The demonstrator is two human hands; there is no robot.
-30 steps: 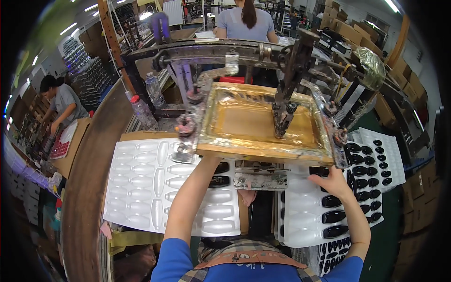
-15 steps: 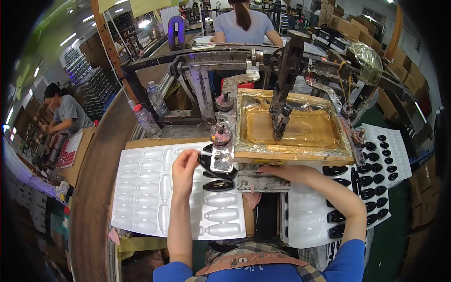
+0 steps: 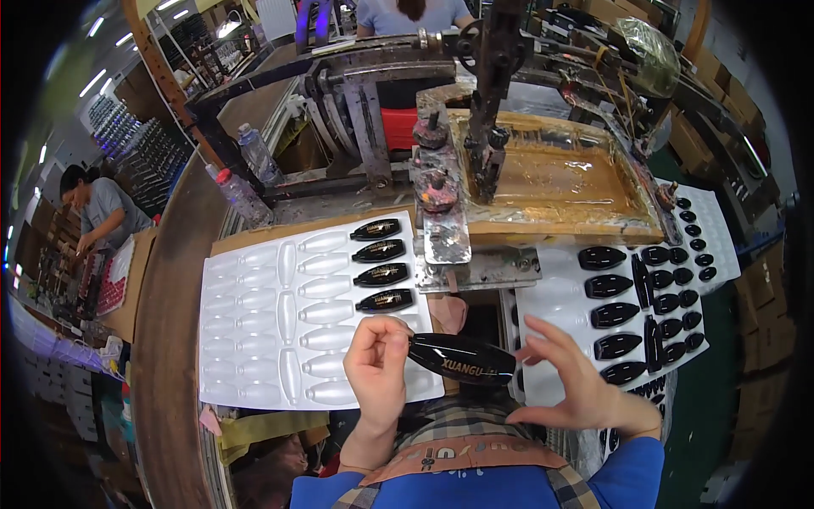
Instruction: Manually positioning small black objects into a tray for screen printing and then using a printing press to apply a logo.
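A glossy black bottle-shaped piece (image 3: 462, 358) with gold print on it lies level in front of my apron. My left hand (image 3: 379, 373) pinches its narrow end between thumb and fingers. Beside its wide end is my right hand (image 3: 572, 377), thumb and fingers spread; whether a fingertip touches the piece I cannot tell. On the white moulded tray (image 3: 263, 397) at left, several printed black pieces (image 3: 381, 276) fill the upper hollows of the right-hand column. Another white tray (image 3: 551, 280) at right carries plain black pieces (image 3: 615, 316) in several shapes and sizes.
Ahead stands a screen-printing frame (image 3: 560, 229) with amber mesh, clamped by a paint-stained metal bracket (image 3: 445, 237) above a small metal base (image 3: 509, 270). Plastic bottles (image 3: 243, 193) stand at far left. One person (image 3: 114, 216) works at left, another (image 3: 415, 13) sits ahead.
My right hand has come out from under the frame toward my body. My left hand has moved from above the left tray and now holds a printed black piece. The view has tilted down.
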